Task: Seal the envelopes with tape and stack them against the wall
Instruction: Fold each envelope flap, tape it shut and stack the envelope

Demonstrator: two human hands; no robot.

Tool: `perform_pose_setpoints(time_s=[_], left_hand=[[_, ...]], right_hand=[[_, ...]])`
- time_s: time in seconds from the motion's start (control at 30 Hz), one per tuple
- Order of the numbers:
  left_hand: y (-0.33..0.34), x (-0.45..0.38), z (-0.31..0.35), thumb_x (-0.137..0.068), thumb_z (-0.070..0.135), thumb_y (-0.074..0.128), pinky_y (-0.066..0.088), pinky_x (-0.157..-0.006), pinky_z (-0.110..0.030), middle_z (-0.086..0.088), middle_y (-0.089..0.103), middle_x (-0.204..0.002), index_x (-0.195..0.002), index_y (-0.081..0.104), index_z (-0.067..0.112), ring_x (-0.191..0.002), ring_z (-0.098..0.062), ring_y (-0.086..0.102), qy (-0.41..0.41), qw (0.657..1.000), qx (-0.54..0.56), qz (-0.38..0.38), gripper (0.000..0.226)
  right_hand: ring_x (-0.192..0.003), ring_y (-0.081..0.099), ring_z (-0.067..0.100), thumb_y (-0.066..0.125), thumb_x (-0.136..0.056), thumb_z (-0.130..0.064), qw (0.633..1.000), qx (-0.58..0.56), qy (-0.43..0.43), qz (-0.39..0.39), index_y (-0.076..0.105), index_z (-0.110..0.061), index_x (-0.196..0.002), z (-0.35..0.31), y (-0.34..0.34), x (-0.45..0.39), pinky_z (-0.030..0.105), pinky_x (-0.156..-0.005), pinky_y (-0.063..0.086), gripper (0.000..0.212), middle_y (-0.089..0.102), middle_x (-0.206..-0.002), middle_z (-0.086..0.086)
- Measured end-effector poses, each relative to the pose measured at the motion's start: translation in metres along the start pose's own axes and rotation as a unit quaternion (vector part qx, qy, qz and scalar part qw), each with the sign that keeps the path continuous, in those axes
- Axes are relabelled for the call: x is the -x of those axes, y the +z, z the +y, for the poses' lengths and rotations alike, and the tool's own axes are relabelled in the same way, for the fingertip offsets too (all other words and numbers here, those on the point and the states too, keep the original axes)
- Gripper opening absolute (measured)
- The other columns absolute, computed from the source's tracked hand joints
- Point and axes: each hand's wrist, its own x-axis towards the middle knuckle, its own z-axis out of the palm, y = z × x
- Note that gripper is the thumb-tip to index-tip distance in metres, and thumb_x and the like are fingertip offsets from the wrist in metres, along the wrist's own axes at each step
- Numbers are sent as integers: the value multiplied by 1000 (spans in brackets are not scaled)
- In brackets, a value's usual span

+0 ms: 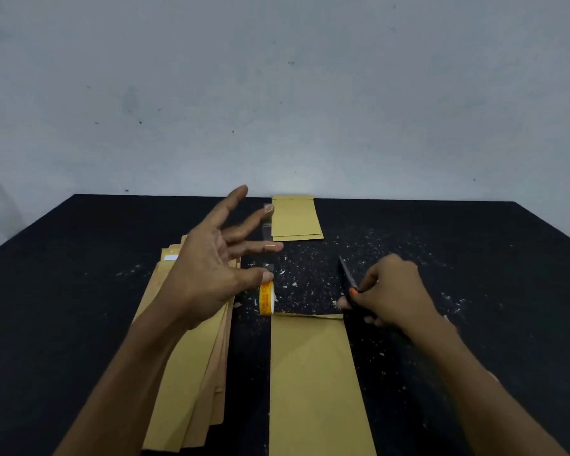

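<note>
Head view, only feed I have. Left hand [208, 274] is up over the table with fingers splayed wide, gripping nothing. There may be a clear strip of tape stuck to its fingertips; I can't tell for sure. Right hand [389, 291] is curled round black scissors with an orange mark at the pivot [348, 278], blade pointing away toward the wall.

The small yellow-and-white roll of tape [266, 298] stands on edge just below the left fingertips, touching the top left corner of the brown paper envelope lying in front of me [313, 373]. Its flap end faces the roll, with no tape across it that I can see.

My read: tape-cutting step for this envelope, seal not yet done. Next move needs a cut strip laid across the flap and pressed flat, then the envelope goes back.

The fanned pile of brown envelopes [191, 373] sits under the left forearm, presumably unsealed. The short stack of brown envelopes [295, 218] lies flat at the far edge, touching the wall.

Surface is a black table [79, 291], littered with white flecks. Behind it is a plain grey-white scuffed wall [277, 93].
</note>
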Motion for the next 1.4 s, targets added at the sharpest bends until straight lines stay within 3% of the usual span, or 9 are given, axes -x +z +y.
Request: perform_pose_setpoints(time_s=[0.2, 0.37, 0.43, 0.5, 0.6, 0.83, 1.1, 1.3, 1.4], left_hand=[[14, -2, -1, -73, -24, 69, 60, -84, -41, 8, 57, -142, -156, 19, 27, -113, -19, 68, 21, 1000, 8, -7, 109], [20, -6, -1, -75, -24, 68, 60, -84, -46, 8, 55, -143, -156, 19, 27, -114, -18, 67, 32, 999, 2, -10, 108], [21, -7, -2, -75, -24, 68, 60, -85, -45, 8, 55, -143, -156, 19, 27, -114, -18, 67, 36, 999, 2, -13, 108], [22, -8, -2, -74, -23, 69, 60, -85, -45, 7, 54, -144, -156, 19, 27, -114, -19, 67, 36, 999, 2, -15, 108], [24, -9, -2, -73, -18, 73, 60, -84, -43, 5, 53, -145, -156, 18, 27, -115, -18, 66, 37, 999, 4, -24, 109], [31, -10, -6, -64, 3, 81, 58, -89, -41, 6, 55, -144, -156, 18, 26, -115, -19, 67, 17, 999, 22, -33, 114], [32, -9, -16, -62, 14, 90, 56, -94, -44, 2, 56, -142, -149, 38, 25, -116, -17, 66, -3, 993, 91, 78, 102], [46, -3, -22, -56, 61, 83, 55, -93, -41, 10, 51, -147, -103, 67, 32, -115, -7, 61, -30, 968, -236, 75, 57], [56, -5, -37, -70, 47, 83, 42, -103, -33, 5, 47, -151, -95, 70, 27, -130, -17, 52, -30, 943, -326, 61, 35]], right_hand=[[-96, 61, 31, 80, -82, -36, 968, 245, -34, 45, 66, -13, -101, -12, 10, -6, 36, -75, 50, 33, 49, -94, 5], [-97, 58, 28, 80, -82, -32, 961, 276, -20, -24, 60, -15, -108, -22, 4, -6, 36, -78, 47, 36, 48, -100, 3], [-96, 65, 20, 81, -81, -30, 978, 200, -50, -23, 70, -19, -106, -21, 1, -6, 36, -82, 55, 29, 63, -101, 0], [-84, 69, 7, 82, -82, -26, 995, -7, -97, -29, 78, -21, -97, -26, -4, 2, 24, -76, 57, 17, 74, -91, -4], [-81, 68, 4, 78, -75, -37, 945, -268, -122, -146, 80, -14, -91, -40, -10, 18, 18, -61, 49, 29, 77, -92, 1], [-87, 71, 24, 77, -71, -15, 878, -412, -118, -215, 77, 1, -96, -43, 7, 27, 30, -78, 59, 30, 75, -96, 21], [-80, 71, 22, 77, -67, -18, 832, -541, -75, -99, 78, -3, -88, -44, 26, 32, 34, -72, 60, 26, 76, -90, 17], [-67, 71, 20, 77, -81, -6, 870, -492, -19, 19, 78, -3, -85, -47, 32, 21, 26, -57, 59, 4, 76, -80, 17], [-66, 73, 21, 76, -84, -5, 883, -469, 5, 24, 77, -3, -84, -49, 39, 13, 28, -54, 59, 2, 76, -78, 16]])
